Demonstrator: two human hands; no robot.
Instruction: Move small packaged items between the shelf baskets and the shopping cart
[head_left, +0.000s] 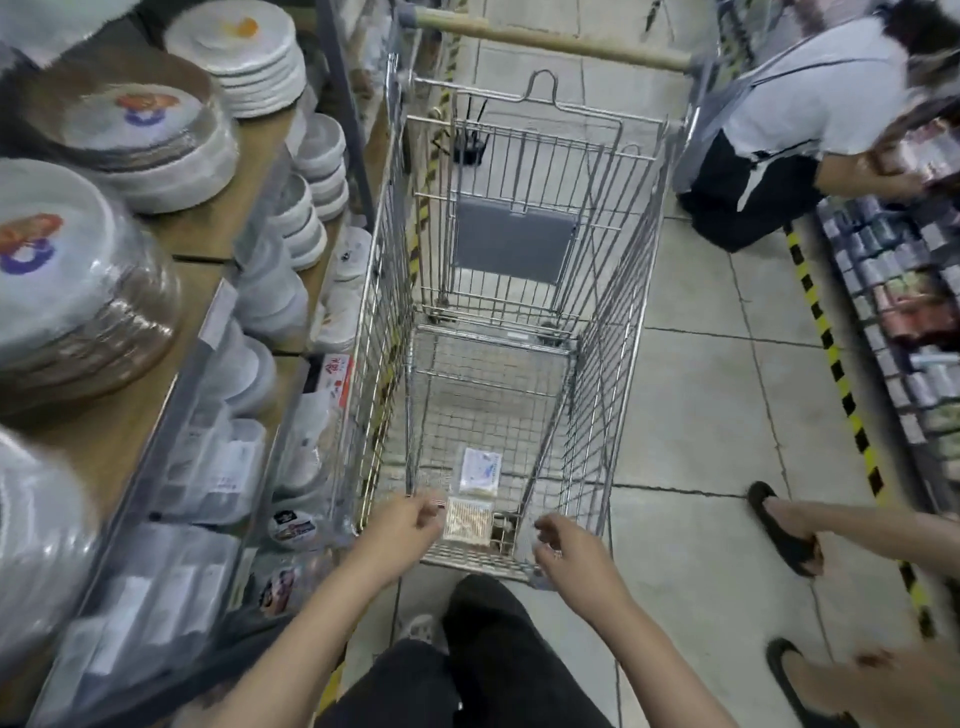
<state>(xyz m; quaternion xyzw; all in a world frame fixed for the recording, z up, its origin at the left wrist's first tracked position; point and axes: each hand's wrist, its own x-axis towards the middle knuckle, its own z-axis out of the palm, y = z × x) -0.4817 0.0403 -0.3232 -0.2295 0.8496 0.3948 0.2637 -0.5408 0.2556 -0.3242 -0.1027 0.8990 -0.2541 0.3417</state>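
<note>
A wire shopping cart (613, 291) stands in the aisle with its near end right in front of me. Two small clear packets lie on its floor: one with a white and blue label (480, 467), and one with tan sticks (468, 520) closer to me. My left hand (405, 527) hovers over the cart's near left corner, its loosely curled fingertips next to the tan packet's edge. My right hand (571, 551) hovers over the near right corner, fingers loosely curled and holding nothing.
Shelves on the left carry stacked plates (104, 130), bowls (306, 208) and wrapped packs. A person in a white top (789, 119) crouches at the right-hand shelf (893, 291). Another person's feet in black sandals (784, 530) stand to my right. A yellow-black floor stripe (836, 374) runs along that shelf.
</note>
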